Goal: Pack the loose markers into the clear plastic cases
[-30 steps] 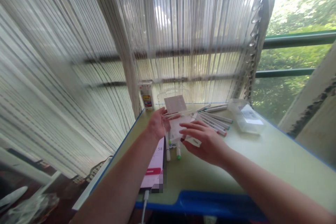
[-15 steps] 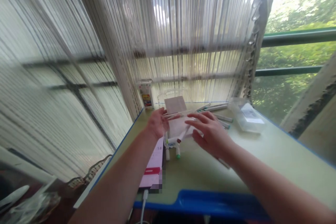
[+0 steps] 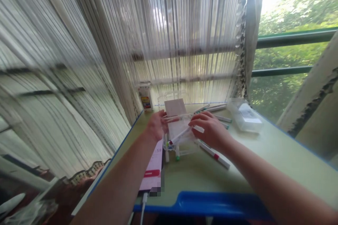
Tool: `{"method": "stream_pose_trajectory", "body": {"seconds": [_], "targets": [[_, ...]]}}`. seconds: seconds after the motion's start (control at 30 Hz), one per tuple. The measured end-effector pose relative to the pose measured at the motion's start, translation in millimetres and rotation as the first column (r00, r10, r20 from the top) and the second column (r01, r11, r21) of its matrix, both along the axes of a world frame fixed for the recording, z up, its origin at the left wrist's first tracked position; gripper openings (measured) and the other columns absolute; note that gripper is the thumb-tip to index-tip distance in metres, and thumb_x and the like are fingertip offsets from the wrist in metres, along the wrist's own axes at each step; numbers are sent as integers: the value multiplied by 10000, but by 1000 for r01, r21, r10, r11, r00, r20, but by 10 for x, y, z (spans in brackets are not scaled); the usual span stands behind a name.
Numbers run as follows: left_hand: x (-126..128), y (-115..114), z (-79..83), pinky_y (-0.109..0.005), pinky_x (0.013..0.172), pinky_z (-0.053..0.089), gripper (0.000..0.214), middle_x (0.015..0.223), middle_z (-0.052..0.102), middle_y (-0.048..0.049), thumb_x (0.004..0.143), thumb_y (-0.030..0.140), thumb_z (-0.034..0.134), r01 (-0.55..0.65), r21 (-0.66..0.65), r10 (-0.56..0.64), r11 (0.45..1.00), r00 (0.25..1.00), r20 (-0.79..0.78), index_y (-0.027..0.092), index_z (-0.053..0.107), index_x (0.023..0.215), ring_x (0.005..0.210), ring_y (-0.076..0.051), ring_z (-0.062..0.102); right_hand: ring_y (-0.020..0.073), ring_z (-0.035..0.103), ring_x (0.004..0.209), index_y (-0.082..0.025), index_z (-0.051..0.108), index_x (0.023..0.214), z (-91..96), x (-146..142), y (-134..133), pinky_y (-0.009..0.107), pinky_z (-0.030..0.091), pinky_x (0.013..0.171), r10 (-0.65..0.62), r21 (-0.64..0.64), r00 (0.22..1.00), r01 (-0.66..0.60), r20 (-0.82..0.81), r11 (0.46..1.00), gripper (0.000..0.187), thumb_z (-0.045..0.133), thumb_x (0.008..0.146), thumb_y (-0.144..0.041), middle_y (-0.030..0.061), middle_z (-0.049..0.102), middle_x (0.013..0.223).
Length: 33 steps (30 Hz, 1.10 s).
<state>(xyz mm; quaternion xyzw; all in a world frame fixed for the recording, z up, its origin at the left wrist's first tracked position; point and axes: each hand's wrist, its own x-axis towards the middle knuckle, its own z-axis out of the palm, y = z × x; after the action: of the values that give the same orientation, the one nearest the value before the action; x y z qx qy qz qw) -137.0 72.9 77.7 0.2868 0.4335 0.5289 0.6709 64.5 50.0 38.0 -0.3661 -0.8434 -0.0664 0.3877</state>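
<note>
My left hand (image 3: 156,126) grips the left side of a clear plastic case (image 3: 188,147) with its lid standing up behind. A pale card (image 3: 175,107) shows at the lid. My right hand (image 3: 211,128) is over the case's right side, fingers curled around the upper end of a white marker (image 3: 181,136). That marker slants down to the left into the case, its dark red end lowest. Near the case's front lie a white marker with a green end (image 3: 177,154) and, below my right hand, a white marker with a red band (image 3: 215,155).
Several loose markers (image 3: 223,118) lie behind my right hand. A clear plastic box (image 3: 244,117) with a white label stands at the right. A phone (image 3: 151,168) with a cable lies left front. A small box (image 3: 145,97) stands at the back left, by the curtain. The table (image 3: 253,158) has a blue edge.
The marker in my right hand has moved down and left, deeper into the case. The red-banded marker under my right hand shows more fully. The view has shifted slightly.
</note>
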Motion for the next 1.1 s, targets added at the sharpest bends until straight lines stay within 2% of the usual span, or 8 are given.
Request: {"method": "stream_pose_trajectory", "body": {"seconds": [0.2,0.43,0.53,0.63,0.73,0.9,1.0,1.1], "targets": [[-17,-9,14,-288,510,532,361,595,686,-95,937,237,327,-41,-16,41,999,999,10,118,648,824,551,-210,677,234,614,901,-195,711,933,-15,0,-4,423,505,847,29,29,997,-27,-67,999,137,606,846,-194,71,730,951],[-31,43,-18,-329,550,558,381,689,711,-111,940,247,303,-52,-9,52,999,995,81,79,637,1012,614,-230,701,181,598,787,-181,704,986,38,8,-44,342,522,724,159,135,959,-130,-236,982,193,563,894,-277,84,663,860],[-36,48,-16,-349,572,569,374,713,716,-115,936,243,310,-56,-10,57,998,991,118,76,631,1032,620,-234,704,172,609,792,-185,698,998,46,22,-26,324,520,702,170,53,925,-162,-341,985,193,566,883,-267,91,659,919],[-29,40,-2,-353,572,569,347,726,718,-120,925,228,333,-80,-22,82,997,991,105,79,633,1018,638,-241,708,132,581,643,-172,685,997,57,19,-34,274,486,577,115,-144,865,-210,-488,967,216,572,863,-297,69,664,860],[-21,34,10,-341,541,558,330,697,708,-130,925,233,346,-89,-34,92,995,993,71,77,636,949,623,-248,706,110,528,550,-167,668,980,101,2,-73,241,430,506,22,-314,763,-293,-647,903,270,595,833,-382,11,624,675],[-20,28,16,-316,516,549,325,683,707,-123,926,218,343,-111,-8,111,994,988,108,82,635,971,605,-237,703,82,456,467,-154,649,821,201,2,-110,215,353,439,-84,-427,574,-495,-815,757,376,679,733,-519,-34,540,531],[-15,20,22,-303,506,546,352,707,715,-132,935,222,321,-92,-12,93,996,990,107,79,634,1009,622,-235,707,72,444,458,-147,660,810,223,16,-104,211,338,432,-123,-486,556,-573,-822,660,401,710,699,-529,-24,563,541],[-6,15,32,-300,466,529,361,707,716,-126,939,233,316,-91,-25,93,996,991,101,77,626,1036,595,-236,702,75,470,492,-145,680,847,224,17,-105,210,354,454,-119,-530,583,-610,-804,589,384,723,693,-494,2,611,595]]}}
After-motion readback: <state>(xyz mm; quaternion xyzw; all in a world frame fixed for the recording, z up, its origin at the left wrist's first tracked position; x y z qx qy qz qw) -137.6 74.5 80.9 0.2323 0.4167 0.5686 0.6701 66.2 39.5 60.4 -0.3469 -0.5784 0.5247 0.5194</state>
